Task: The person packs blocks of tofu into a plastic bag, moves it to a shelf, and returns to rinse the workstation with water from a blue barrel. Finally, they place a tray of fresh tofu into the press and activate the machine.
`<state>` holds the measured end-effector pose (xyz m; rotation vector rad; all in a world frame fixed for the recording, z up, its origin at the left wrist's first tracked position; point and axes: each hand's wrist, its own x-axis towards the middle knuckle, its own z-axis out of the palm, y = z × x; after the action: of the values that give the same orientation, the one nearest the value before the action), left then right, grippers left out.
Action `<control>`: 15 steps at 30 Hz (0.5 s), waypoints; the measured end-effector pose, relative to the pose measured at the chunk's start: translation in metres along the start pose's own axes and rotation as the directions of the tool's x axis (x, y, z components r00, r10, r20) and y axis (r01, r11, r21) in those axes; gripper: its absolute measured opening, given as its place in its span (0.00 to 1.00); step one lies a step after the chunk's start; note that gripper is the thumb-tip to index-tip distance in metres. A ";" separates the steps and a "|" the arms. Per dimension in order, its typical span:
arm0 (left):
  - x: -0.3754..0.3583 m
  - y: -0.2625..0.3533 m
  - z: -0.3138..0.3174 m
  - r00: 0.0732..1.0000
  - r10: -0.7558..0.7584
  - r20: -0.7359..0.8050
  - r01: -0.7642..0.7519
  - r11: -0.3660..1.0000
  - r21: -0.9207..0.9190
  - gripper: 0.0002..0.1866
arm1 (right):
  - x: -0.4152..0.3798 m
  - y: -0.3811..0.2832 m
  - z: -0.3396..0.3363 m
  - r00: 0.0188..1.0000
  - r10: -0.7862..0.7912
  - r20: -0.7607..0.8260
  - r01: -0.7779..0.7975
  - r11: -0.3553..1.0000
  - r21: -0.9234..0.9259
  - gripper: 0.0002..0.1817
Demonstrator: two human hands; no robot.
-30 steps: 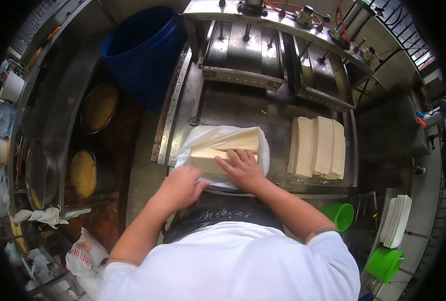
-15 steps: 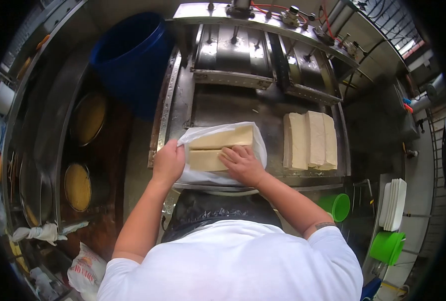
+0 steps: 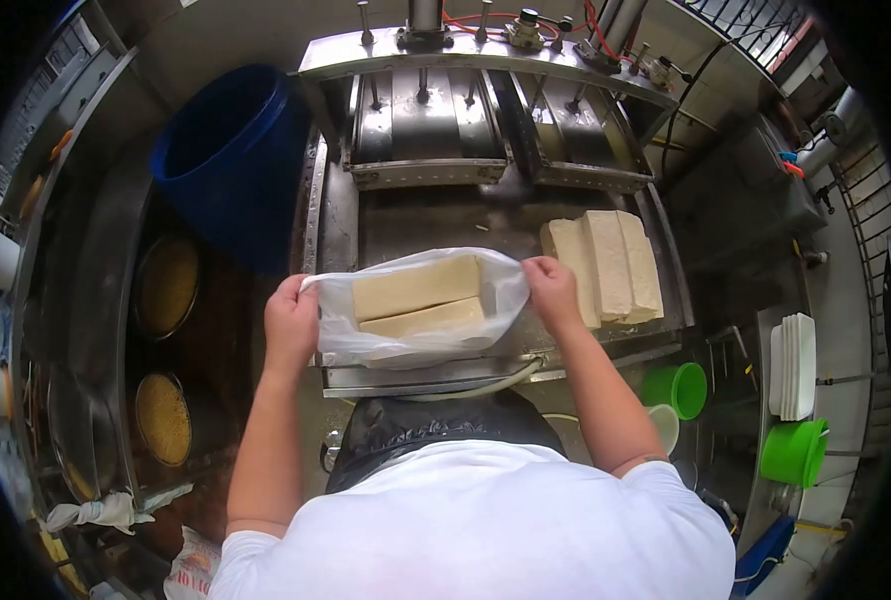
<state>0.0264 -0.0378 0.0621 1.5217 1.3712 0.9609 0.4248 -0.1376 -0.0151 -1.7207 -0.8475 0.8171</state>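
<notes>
A white plastic bag is stretched wide between my hands at the front of the metal table. Inside its opening lie two pale cream slabs, side by side. My left hand is closed on the bag's left edge. On the opposite side, my right hand pinches the right edge, close to several thick cream blocks that stand together on the table.
Behind the bag is a metal press with two trays. A blue barrel stands back left, above two round containers of yellowish contents. Green buckets and stacked white trays are at right.
My right hand has left the slabs and now grips the bag's right edge. The bag's opening is pulled wider to both sides. The camera view has shifted slightly.
</notes>
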 end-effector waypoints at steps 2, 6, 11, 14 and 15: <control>-0.001 0.007 -0.001 0.993 -0.084 0.080 0.088 0.995 -0.052 0.13 | -0.014 -0.042 -0.014 0.983 0.073 -0.166 -0.072 0.997 0.014 0.13; -0.027 -0.023 0.027 0.978 -0.117 0.174 0.127 0.991 -0.051 0.14 | -0.010 -0.021 0.000 0.950 -0.311 0.039 0.311 0.918 -0.245 0.15; -0.024 -0.013 0.046 0.954 -0.199 0.225 0.273 0.887 -0.371 0.13 | 0.021 0.019 0.040 0.916 -0.151 0.372 0.336 0.794 -0.507 0.28; 0.002 -0.009 0.042 0.942 -0.305 0.136 0.318 0.694 -0.646 0.12 | 0.055 0.017 0.011 0.755 0.347 0.556 -0.079 0.890 -0.448 0.24; 0.005 -0.010 0.043 0.944 -0.300 0.136 0.314 0.696 -0.646 0.12 | 0.069 0.027 0.000 0.742 0.337 0.580 -0.005 0.867 -0.497 0.19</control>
<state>0.0638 -0.0371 0.0374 0.7259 1.0489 1.0577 0.4650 -0.0861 -0.0501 -1.9738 -1.4670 1.4995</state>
